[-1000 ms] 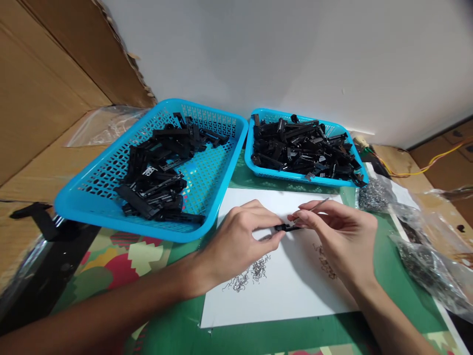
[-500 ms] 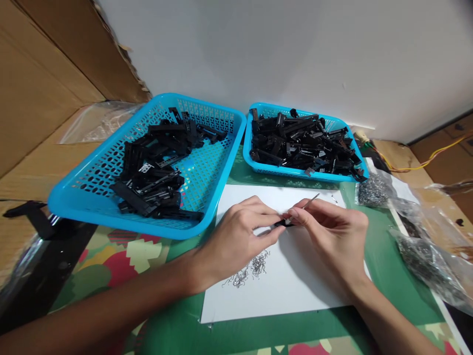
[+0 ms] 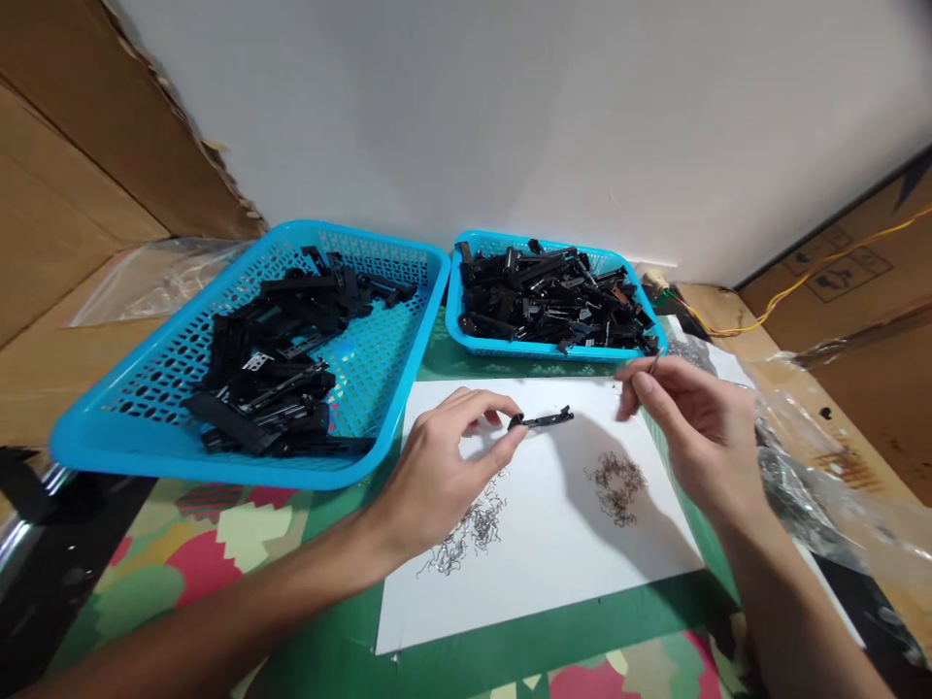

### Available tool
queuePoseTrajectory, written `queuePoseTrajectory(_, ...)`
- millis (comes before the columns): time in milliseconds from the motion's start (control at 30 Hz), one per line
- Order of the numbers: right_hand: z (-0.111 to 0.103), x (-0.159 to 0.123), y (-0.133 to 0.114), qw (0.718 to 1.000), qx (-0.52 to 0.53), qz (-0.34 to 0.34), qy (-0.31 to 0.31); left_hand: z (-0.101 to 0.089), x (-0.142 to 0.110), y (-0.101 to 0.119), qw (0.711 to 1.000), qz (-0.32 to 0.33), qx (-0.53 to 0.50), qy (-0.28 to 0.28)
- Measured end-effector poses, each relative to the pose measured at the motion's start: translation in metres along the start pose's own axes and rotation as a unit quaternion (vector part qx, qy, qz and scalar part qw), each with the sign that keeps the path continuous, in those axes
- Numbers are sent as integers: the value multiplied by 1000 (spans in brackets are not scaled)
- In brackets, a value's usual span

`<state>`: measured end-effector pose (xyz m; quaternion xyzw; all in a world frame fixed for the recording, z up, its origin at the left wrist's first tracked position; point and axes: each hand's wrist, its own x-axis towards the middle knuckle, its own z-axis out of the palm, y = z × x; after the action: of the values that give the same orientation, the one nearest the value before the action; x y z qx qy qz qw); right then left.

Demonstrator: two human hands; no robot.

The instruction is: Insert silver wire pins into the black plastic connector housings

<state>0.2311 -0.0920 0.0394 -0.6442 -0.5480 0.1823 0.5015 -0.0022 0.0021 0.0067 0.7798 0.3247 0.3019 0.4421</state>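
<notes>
My left hand (image 3: 452,451) pinches one end of a slim black plastic part (image 3: 549,419) between thumb and fingertips, just over a white sheet (image 3: 543,573). The part's other end points right, away from the fingers. To the right and apart from it, my right hand (image 3: 703,417) is closed on a thin metal tool (image 3: 653,363), mostly hidden by the fingers; its exact kind cannot be made out. A pile of small bent wire pieces (image 3: 481,524) lies beside my left wrist, partly covered. A second pile, of browner wire pieces (image 3: 617,485), lies below my right fingertips.
A large blue basket (image 3: 389,427) at left and a smaller blue basket (image 3: 502,348) behind the sheet hold many black plastic parts. Clear plastic bags (image 3: 808,505) lie at right. Yellow wires (image 3: 772,309) run by a cardboard box (image 3: 837,282). A white wall (image 3: 466,107) stands behind.
My right hand has moved right, away from the black part, taking the metal tool along. My left hand still holds the part. The browner wire pile is uncovered, and the view has shifted.
</notes>
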Motion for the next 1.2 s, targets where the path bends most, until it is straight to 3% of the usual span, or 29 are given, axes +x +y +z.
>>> queuePoseTrajectory(133, -27, -10, 10, 970, -146, 27, -195, 1, -1, 1, 996, -41, -74, -18)
queuePoseTrajectory(233, -25, -20, 17, 956, -161, 22, -245, 2, -1, 0, 991, -60, -117, -26)
queuePoseTrajectory(467, -10, -17, 18, 937, -173, 55, -298, 3, 1, -1, 993, -34, -111, -19)
queuePoseTrajectory(633, -7, -14, 14, 932, -177, 79, -306, 0, 0, 1, 995, -12, -63, -77)
queuePoseTrajectory(833, -2, -10, 13, 932, -165, 75, -313, 0, 1, 1, 991, 16, -64, -114)
queuePoseTrajectory(1200, 18, 13, 14, 943, -138, 34, -300, 0, -1, -1, 991, 13, -51, -121)
